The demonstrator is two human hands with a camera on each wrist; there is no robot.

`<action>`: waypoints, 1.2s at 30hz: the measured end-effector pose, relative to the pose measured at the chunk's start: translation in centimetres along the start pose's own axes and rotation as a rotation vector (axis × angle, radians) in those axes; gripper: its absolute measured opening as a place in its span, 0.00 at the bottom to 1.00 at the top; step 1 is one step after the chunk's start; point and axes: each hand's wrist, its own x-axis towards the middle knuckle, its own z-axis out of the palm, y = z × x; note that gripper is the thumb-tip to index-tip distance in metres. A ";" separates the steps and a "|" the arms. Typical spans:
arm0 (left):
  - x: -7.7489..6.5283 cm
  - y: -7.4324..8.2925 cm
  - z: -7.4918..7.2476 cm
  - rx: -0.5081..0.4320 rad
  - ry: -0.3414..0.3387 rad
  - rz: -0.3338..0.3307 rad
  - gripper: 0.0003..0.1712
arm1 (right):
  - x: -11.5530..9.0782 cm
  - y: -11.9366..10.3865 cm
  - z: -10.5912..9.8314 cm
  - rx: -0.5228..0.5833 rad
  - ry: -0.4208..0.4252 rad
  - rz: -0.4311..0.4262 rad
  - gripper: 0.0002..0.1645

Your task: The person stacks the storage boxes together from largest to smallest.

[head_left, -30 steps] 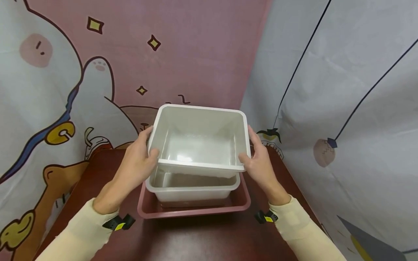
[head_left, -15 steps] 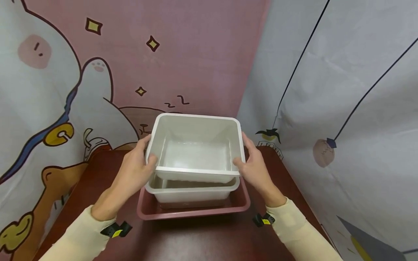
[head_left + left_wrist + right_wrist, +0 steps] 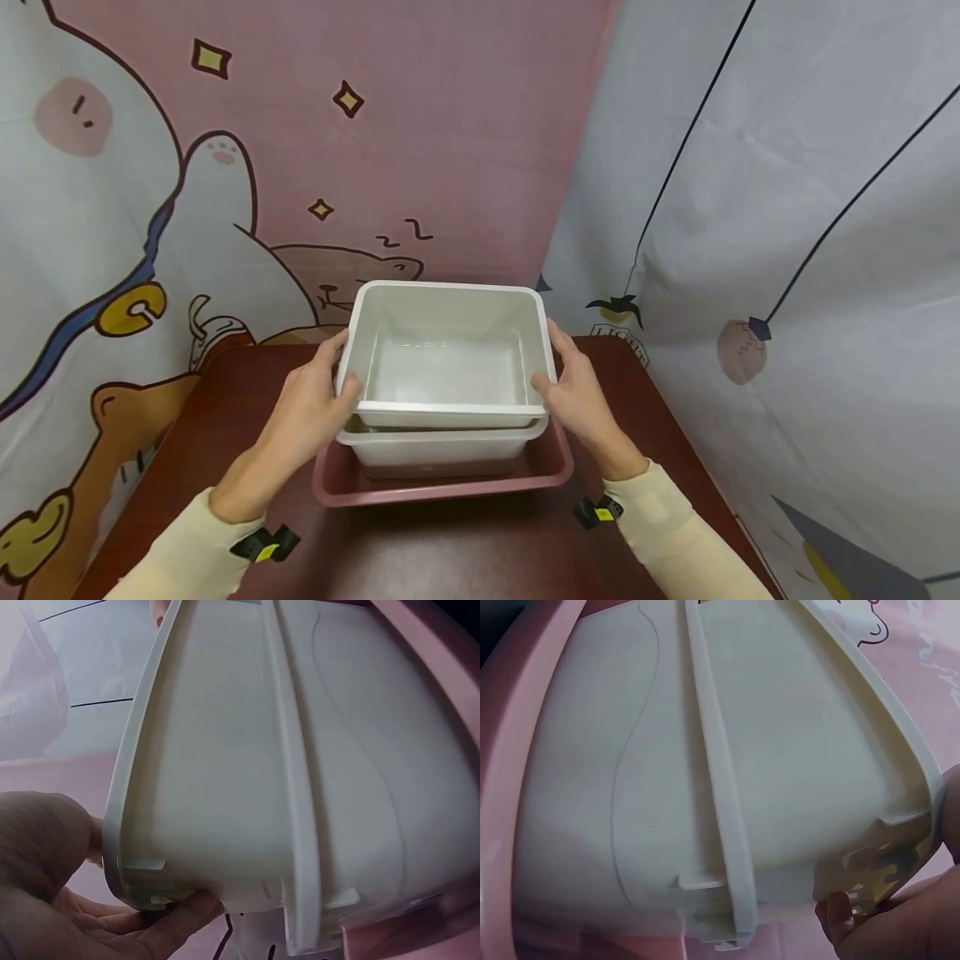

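Observation:
A white rectangular plastic bin [image 3: 450, 358] is held between both hands, partly inside a second white bin [image 3: 438, 450] beneath it. The left hand [image 3: 306, 408] grips the upper bin's left rim, thumb over the edge and fingers under it. On the opposite rim, the right hand [image 3: 583, 398] grips in the same way. In the left wrist view, fingertips [image 3: 196, 906] press the outer wall under the rim. The lower bin sits in a reddish-pink tray [image 3: 442, 497]. The upper bin's interior shows nothing in it; the lower bin's interior is mostly hidden.
The tray rests on a dark red-brown table [image 3: 465, 554]. A pink cloth [image 3: 465, 150] with cartoon drawings hangs behind it, and a pale cloth [image 3: 825, 250] hangs on the right. Each wrist wears a black strap with a yellow mark.
Both hands have lowered the upper white bin farther into the lower one, so the gap between their front rims has narrowed. The lower bin and tray look unmoved.

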 end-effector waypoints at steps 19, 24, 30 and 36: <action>-1.4 -2.9 1.9 0.071 -0.041 -0.009 0.41 | 0.0 2.7 1.7 -0.021 -0.050 0.041 0.53; -1.9 -3.7 2.4 0.076 -0.039 -0.009 0.42 | 0.1 3.3 2.1 -0.019 -0.062 0.036 0.52; -2.0 -4.5 2.9 0.073 -0.035 -0.017 0.41 | 0.3 4.0 2.7 -0.072 -0.048 0.047 0.53; -1.8 -4.9 3.1 0.056 -0.026 -0.019 0.40 | 0.7 5.0 2.8 -0.077 -0.052 0.045 0.55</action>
